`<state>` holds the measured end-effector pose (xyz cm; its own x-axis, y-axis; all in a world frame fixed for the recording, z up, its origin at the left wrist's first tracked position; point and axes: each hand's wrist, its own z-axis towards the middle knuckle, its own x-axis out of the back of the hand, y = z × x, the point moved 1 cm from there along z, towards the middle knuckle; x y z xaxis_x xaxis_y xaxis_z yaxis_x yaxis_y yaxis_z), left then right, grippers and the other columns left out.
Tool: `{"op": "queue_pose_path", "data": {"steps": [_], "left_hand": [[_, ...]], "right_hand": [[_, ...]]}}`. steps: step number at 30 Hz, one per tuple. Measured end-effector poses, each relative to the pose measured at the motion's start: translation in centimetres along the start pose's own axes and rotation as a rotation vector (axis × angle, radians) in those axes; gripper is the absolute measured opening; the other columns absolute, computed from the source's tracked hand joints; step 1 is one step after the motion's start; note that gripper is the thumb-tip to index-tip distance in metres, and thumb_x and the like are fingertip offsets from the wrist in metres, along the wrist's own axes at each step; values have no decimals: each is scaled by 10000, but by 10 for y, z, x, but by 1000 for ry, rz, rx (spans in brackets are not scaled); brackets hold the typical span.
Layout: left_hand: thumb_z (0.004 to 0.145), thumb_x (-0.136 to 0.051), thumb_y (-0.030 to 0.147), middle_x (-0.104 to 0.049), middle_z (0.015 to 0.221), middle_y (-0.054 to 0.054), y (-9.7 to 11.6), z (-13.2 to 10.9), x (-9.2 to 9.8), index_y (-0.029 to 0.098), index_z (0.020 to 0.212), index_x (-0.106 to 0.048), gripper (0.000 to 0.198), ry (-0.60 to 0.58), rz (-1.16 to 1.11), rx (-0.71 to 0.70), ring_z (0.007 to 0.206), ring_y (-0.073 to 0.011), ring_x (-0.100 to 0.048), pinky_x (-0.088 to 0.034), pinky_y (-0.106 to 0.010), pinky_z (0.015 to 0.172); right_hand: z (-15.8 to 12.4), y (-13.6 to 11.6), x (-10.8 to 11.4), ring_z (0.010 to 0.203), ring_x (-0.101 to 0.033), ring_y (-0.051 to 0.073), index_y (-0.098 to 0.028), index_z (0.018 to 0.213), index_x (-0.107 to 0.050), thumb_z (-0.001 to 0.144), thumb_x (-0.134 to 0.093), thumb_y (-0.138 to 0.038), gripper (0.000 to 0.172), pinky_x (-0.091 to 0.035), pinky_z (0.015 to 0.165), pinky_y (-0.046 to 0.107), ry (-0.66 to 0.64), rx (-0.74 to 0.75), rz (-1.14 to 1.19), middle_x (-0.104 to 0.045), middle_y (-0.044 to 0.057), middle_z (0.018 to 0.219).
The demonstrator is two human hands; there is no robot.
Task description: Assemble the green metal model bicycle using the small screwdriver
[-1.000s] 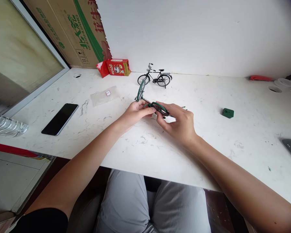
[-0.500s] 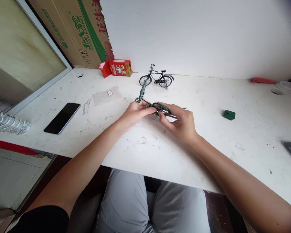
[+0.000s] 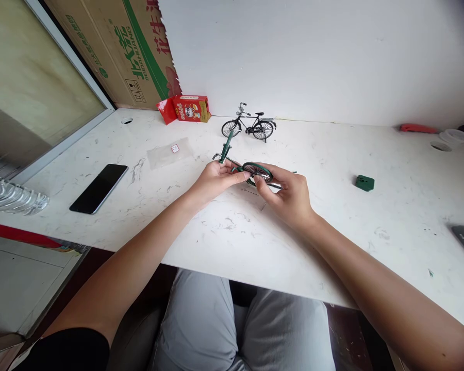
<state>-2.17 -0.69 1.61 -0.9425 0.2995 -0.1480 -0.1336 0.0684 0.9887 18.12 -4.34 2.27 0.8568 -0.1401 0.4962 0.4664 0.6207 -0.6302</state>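
Note:
Both hands hold a small green model bicycle [image 3: 225, 149] above the white tabletop. My left hand [image 3: 215, 179] is closed round its frame, with the thumb pointing right toward the spoked wheel [image 3: 257, 172]. That wheel lies tilted nearly flat, its rim pinched between the thumb and fingers of my right hand [image 3: 288, 193]. The other wheel and the handlebar stick up beyond my left fingers. Much of the frame is hidden by the hands. Thin metal pins [image 3: 263, 206] lie on the table just below. Behind stands a black model bicycle [image 3: 249, 123], upright.
A red box [image 3: 192, 109] and a clear plastic bag [image 3: 170, 153] lie at the back left. A phone [image 3: 99, 188] and a plastic bottle [image 3: 15, 195] are further left. On the right are a green block [image 3: 365, 182] and a red object [image 3: 417, 128].
The upright front wheel of the green bicycle has turned and now appears narrower, nearly edge-on. My right thumb has shifted slightly on the other wheel. My left hand stays in place.

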Motion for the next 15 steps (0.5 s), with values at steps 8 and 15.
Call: {"op": "queue_pose_path", "data": {"steps": [8, 15], "left_hand": [[710, -990, 384, -796, 1038, -94, -2, 1, -3, 175, 943, -661, 454, 59, 71, -108, 1027, -238, -756, -563, -442, 1031], [707, -990, 402, -769, 949, -66, -5, 0, -8, 192, 935, -627, 477, 160, 123, -220, 958, -224, -749, -582, -400, 960]], "right_hand": [[-1, -1, -1, 952, -828, 214, -258, 1332, -772, 1040, -622, -297, 331, -706, 702, 290, -25, -30, 42, -838, 36, 1219], [-3, -10, -3, 893, -828, 203, -255, 1321, -781, 1030, -628, -270, 330, -702, 718, 296, 40, -12, -20, -840, 39, 1217]]}}
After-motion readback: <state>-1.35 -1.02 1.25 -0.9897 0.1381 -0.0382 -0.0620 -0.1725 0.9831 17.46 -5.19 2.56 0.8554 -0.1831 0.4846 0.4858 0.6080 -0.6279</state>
